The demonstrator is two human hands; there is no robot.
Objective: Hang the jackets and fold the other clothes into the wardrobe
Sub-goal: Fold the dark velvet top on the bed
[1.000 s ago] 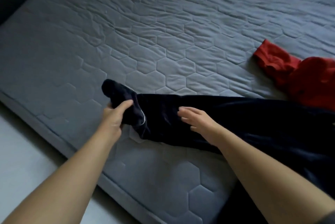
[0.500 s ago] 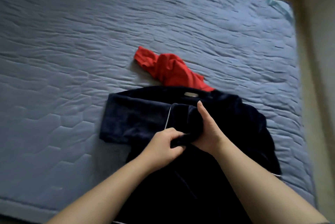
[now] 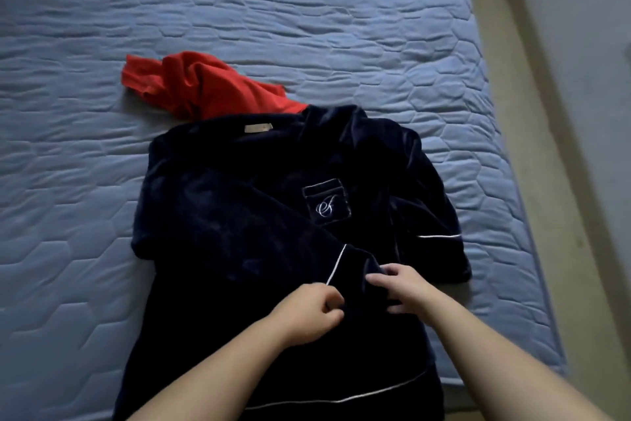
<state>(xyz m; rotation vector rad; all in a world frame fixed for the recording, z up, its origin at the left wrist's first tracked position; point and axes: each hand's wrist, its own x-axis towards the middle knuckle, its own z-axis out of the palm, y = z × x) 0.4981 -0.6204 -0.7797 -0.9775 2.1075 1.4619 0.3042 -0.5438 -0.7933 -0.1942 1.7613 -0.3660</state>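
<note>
The dark pyjama top lies front-up on the bed, with one sleeve folded slantwise across the chest so that its cuff ends right at the two hands. The left grip is narrow, fingers curled and pinching the cuff by its white piping. The right grip, just beside it, holds the cuff's end between fingers and thumb. The cloth looks plush and thick, so I judge it soft, limp and fairly light. It will sag and spring open instead of holding a crease, and the nap may slide on itself. It is best taken at firm edges, meaning the cuffs, the hem below the grips and the shoulder seams beyond them, and each fold pressed flat before letting go. Just beyond the grips sits the chest pocket with its stitched monogram, and farther out is the collar. Past the collar and off to the left of the grips, a red garment lies crumpled on the bed, touching the top's upper edge.
</note>
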